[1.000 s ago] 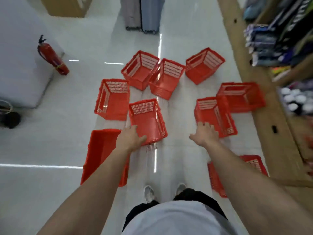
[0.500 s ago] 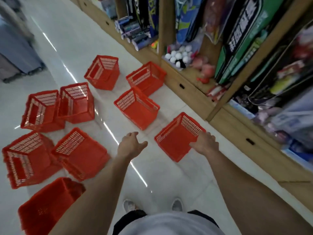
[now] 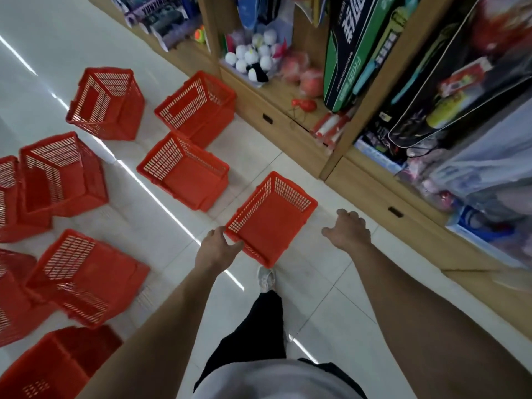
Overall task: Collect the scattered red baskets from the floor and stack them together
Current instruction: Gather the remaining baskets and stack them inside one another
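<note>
Several red mesh baskets lie scattered on the white tiled floor. The nearest red basket sits tilted in front of my feet, its opening facing up and away. My left hand holds its near left corner, with the thumb lying along the rim and the fingers on the outside. My right hand hovers to the right of this basket with fingers relaxed, a gap away and holding nothing. Two more baskets lie beyond it.
Wooden shelving with toys, balls and racket bags runs along the right, its drawer base close to the nearest basket. Other red baskets cover the floor on the left. My shoe stands just behind the held basket.
My view turned right toward the shelves. My right hand came off the nearest basket's rim and now hovers beside it. My left hand moved in and took hold of its near left corner.
</note>
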The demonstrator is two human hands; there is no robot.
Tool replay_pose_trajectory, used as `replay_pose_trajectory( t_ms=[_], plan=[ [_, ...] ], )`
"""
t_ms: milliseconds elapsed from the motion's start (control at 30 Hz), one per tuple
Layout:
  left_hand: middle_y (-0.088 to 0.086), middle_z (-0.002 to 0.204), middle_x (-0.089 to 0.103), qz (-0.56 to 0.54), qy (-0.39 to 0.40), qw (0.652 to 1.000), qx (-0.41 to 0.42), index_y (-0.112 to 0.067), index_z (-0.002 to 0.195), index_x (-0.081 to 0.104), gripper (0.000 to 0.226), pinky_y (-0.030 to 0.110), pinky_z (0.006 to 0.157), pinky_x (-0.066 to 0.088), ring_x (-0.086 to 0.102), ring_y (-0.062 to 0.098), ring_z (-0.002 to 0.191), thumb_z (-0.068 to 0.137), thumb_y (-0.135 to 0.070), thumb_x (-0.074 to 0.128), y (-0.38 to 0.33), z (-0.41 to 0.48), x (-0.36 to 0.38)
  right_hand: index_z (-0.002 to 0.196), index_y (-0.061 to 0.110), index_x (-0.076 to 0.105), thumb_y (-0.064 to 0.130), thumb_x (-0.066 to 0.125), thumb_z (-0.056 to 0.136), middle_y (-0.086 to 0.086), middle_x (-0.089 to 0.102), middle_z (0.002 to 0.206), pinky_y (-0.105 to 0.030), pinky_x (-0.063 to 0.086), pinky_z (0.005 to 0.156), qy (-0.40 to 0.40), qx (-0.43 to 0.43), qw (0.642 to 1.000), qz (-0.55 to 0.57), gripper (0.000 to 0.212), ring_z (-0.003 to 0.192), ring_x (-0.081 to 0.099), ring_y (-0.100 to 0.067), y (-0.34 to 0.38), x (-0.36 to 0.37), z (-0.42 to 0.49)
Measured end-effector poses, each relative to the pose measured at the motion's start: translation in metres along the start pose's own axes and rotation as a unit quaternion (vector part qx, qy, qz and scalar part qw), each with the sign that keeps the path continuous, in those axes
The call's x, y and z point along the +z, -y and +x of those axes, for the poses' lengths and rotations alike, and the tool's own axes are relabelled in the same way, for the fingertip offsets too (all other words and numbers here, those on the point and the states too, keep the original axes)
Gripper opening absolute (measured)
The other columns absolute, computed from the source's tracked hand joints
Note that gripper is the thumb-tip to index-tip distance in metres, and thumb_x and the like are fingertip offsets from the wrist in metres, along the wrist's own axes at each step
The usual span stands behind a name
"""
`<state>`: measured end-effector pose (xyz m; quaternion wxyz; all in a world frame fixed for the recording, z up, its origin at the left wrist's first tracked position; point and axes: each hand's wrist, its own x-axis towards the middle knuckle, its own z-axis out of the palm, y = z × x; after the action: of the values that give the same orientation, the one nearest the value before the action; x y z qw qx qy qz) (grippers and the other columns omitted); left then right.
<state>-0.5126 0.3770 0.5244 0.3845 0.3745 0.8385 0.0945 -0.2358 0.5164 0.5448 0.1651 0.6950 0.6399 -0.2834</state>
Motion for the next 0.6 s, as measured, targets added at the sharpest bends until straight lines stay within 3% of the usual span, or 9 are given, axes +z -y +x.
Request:
replay_pose_trajectory(
  t_ms=[167, 267, 433, 600],
  plan=[
    [0.011, 0.138, 0.057, -0.052, 0.002, 0.998, -0.047, -0.014, 0.135, 0.053, 0.062, 0.038, 0.086, 0.045, 0.056, 0.027, 0.119, 0.085, -0.049, 0.066, -0.005, 0.082, 0.016, 0.147, 0.013, 0.038, 0.047, 0.066, 0.086, -0.015, 0.042, 0.144, -0.047, 0.039, 0.099, 0.024, -0.008, 1.0, -0.007, 0.075, 0.132, 0.04, -0.035, 0.029, -0.003, 0.088],
    [0.009, 0.13, 0.064, -0.098, -0.021, 0.992, -0.075, -0.014, 0.13, 0.058, 0.057, 0.03, 0.077, 0.039, 0.06, 0.022, 0.108, 0.084, -0.048, 0.068, -0.001, 0.13, 0.029, 0.145, 0.013, 0.04, 0.049, 0.068, 0.085, -0.015, 0.045, 0.141, -0.047, 0.04, 0.099, 0.037, -0.026, 0.999, 0.002, 0.076, 0.131, 0.042, -0.035, 0.053, 0.003, 0.149],
    [0.013, 0.148, 0.049, -0.169, -0.035, 0.963, -0.205, -0.01, 0.15, 0.035, 0.084, 0.042, 0.097, 0.047, 0.054, 0.032, 0.127, 0.085, -0.051, 0.07, 0.03, 0.204, 0.071, 0.14, 0.014, 0.046, 0.048, 0.067, 0.082, -0.014, 0.05, 0.134, -0.045, 0.043, 0.094, 0.068, -0.074, 0.995, -0.012, 0.07, 0.123, 0.049, -0.035, 0.084, 0.032, 0.261],
    [0.013, 0.148, 0.049, -0.214, -0.072, 0.92, -0.321, -0.011, 0.152, 0.032, 0.086, 0.044, 0.1, 0.045, 0.053, 0.031, 0.128, 0.085, -0.046, 0.072, 0.075, 0.264, 0.15, 0.144, 0.009, 0.046, 0.043, 0.068, 0.085, -0.02, 0.051, 0.138, -0.045, 0.044, 0.1, 0.084, -0.115, 0.988, -0.063, 0.072, 0.126, 0.05, -0.038, 0.096, 0.085, 0.391]
  ],
)
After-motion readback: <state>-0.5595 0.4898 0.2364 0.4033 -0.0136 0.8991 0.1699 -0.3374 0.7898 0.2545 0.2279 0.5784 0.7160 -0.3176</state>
